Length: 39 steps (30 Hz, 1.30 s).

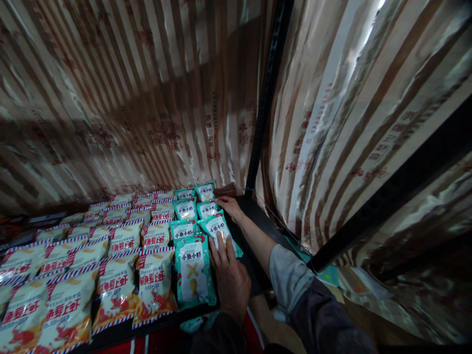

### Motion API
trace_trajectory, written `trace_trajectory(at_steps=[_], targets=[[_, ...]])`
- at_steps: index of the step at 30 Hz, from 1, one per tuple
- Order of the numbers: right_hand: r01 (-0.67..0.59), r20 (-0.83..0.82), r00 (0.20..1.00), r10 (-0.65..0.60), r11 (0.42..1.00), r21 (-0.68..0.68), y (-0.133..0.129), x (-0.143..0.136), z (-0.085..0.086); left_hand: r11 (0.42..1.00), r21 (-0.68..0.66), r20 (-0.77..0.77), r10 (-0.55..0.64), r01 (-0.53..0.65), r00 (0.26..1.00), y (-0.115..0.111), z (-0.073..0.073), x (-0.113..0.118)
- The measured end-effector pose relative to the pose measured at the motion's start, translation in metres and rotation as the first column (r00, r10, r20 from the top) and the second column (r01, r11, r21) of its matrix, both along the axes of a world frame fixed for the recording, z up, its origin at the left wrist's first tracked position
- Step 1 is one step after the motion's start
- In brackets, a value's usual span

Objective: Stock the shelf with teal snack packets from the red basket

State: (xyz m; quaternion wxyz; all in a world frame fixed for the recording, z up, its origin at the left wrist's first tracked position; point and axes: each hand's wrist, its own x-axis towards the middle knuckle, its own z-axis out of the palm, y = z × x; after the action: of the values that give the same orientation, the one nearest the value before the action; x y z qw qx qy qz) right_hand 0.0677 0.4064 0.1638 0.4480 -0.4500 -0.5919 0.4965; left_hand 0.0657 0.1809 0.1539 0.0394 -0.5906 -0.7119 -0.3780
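Teal snack bags stand in two columns at the right end of a black shelf [254, 216]. My left hand [230, 275] lies with its fingers apart on the lower part of a teal bag [217, 227], beside the large front teal bag [192, 270]. Farther back, my right hand [230, 207] reaches over the shelf, its fingertips at the right edge of another teal bag [207, 209]. Whether those fingers pinch the bag is too small to tell.
Rows of white and orange snack bags [155, 285] fill the shelf to the left. A black upright post [267, 98] rises at the back corner, with striped sheeting [177, 98] behind. A thick black bar [398, 191] slants across the right. A thin wire hangs near the post.
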Motion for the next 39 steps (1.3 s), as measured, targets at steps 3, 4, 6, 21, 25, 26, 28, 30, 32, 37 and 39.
trace_trajectory(at_steps=[3, 4, 6, 21, 25, 26, 28, 30, 32, 37, 39], targets=[[0.018, -0.010, 1.000, -0.018, 1.000, -0.021, 0.001, -0.002, 0.001, 1.000, -0.003, 0.007, -0.011, 0.011, 1.000, 0.000, 0.000, 0.000], [0.026, -0.012, 1.000, -0.027, 0.999, -0.027, 0.001, -0.002, 0.001, 1.000, -0.006, 0.008, -0.012, 0.012, 1.000, 0.000, 0.000, 0.000], [0.044, -0.014, 0.999, -0.044, 0.998, -0.036, 0.001, -0.003, 0.000, 1.000, -0.021, 0.012, -0.008, 0.008, 1.000, 0.000, 0.000, 0.000], [0.098, 0.066, 0.993, -0.100, 0.994, 0.039, 0.002, -0.003, -0.003, 1.000, -0.009, 0.024, -0.018, 0.018, 1.000, 0.000, 0.001, 0.000], [0.075, 0.062, 0.995, -0.079, 0.996, 0.053, -0.002, 0.000, -0.004, 1.000, -0.018, 0.038, -0.012, 0.013, 0.999, 0.000, 0.001, 0.000], [0.069, 0.059, 0.996, -0.072, 0.996, 0.050, -0.003, 0.001, -0.003, 1.000, -0.018, 0.040, -0.014, 0.015, 0.999, 0.000, 0.001, 0.000], [0.061, 0.048, 0.997, -0.063, 0.997, 0.045, -0.005, 0.001, -0.002, 1.000, -0.014, 0.040, -0.018, 0.018, 0.999, 0.000, 0.001, 0.000], [0.056, 0.032, 0.998, -0.058, 0.997, 0.044, -0.007, 0.002, -0.001, 1.000, -0.016, 0.037, -0.014, 0.015, 0.999, 0.001, 0.001, 0.000], [0.039, -0.002, 0.999, -0.039, 0.999, 0.031, -0.008, 0.002, 0.000, 1.000, -0.021, 0.032, -0.007, 0.008, 0.999, 0.001, 0.001, 0.000], [-0.026, -0.101, 0.995, 0.024, 1.000, -0.015, -0.017, 0.004, -0.003, 1.000, -0.025, 0.021, -0.008, 0.008, 1.000, 0.003, -0.001, -0.002], [-0.011, -0.124, 0.992, 0.009, 1.000, -0.009, -0.025, 0.007, -0.006, 1.000, 0.000, 0.018, 0.003, -0.003, 1.000, 0.004, -0.001, -0.002]])
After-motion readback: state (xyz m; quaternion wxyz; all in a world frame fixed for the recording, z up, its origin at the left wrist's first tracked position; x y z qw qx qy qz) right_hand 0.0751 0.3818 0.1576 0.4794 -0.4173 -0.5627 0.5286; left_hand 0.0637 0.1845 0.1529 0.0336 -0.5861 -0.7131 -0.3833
